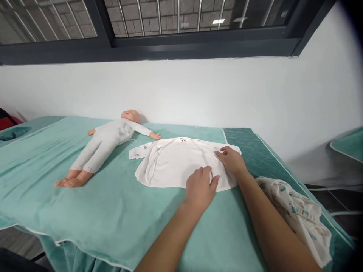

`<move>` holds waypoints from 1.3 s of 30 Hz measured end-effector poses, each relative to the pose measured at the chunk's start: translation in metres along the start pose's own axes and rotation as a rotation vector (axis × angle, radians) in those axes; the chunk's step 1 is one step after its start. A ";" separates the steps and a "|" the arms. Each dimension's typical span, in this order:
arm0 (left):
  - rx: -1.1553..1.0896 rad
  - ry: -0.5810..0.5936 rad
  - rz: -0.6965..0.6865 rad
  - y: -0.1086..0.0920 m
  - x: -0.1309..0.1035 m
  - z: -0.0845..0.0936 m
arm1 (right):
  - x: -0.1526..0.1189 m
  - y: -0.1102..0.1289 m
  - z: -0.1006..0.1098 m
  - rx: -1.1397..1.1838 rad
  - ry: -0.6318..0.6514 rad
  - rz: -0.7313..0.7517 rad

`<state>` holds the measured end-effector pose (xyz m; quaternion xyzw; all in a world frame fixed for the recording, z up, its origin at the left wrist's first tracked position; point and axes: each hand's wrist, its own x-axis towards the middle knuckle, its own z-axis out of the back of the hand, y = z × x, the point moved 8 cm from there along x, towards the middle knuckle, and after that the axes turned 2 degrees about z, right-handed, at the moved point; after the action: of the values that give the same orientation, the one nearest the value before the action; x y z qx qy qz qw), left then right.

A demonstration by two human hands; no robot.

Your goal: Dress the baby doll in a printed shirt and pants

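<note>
A white baby shirt lies spread on the green sheet, its patterned left-hand sleeve stretched outward and a small printed label at the neck. My left hand rests on the shirt's lower edge, fingers lying on the cloth and thumb apart. Near the right-hand sleeve, my right hand has its thumb and fingertips drawn together on the fabric. Part of that sleeve is hidden behind the hand. Left of the shirt, a baby doll in a white suit lies on its back, one hand close to the shirt.
A crumpled patterned white cloth lies beside my right forearm. The green sheet covers the table, with a darker green cover at its right end. A white wall and dark window frame stand behind.
</note>
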<state>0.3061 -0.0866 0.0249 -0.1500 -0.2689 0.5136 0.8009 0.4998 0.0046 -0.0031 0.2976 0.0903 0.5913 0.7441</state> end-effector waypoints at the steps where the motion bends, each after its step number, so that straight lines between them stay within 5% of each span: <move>1: 0.025 0.013 0.044 -0.002 0.008 -0.007 | 0.000 -0.001 -0.001 0.006 0.024 -0.013; 10: -0.135 -0.015 0.122 0.010 0.016 -0.013 | 0.005 0.001 0.007 0.034 -0.068 -0.058; 16: 0.026 0.034 -0.021 -0.004 0.015 -0.019 | -0.001 -0.005 0.006 -0.107 0.005 -0.126; 23: 0.079 0.035 -0.048 -0.010 0.017 -0.021 | 0.001 0.032 0.016 0.081 -0.219 0.260; 31: 0.036 0.066 -0.114 -0.014 0.016 -0.027 | 0.041 0.077 -0.027 -0.112 0.103 0.339; 39: 0.050 0.061 -0.094 -0.012 0.018 -0.030 | 0.059 0.056 -0.040 -0.105 0.055 0.230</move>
<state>0.3382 -0.0748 0.0116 -0.1328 -0.2380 0.4772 0.8354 0.4513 0.0804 0.0086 0.2506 0.0447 0.6846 0.6830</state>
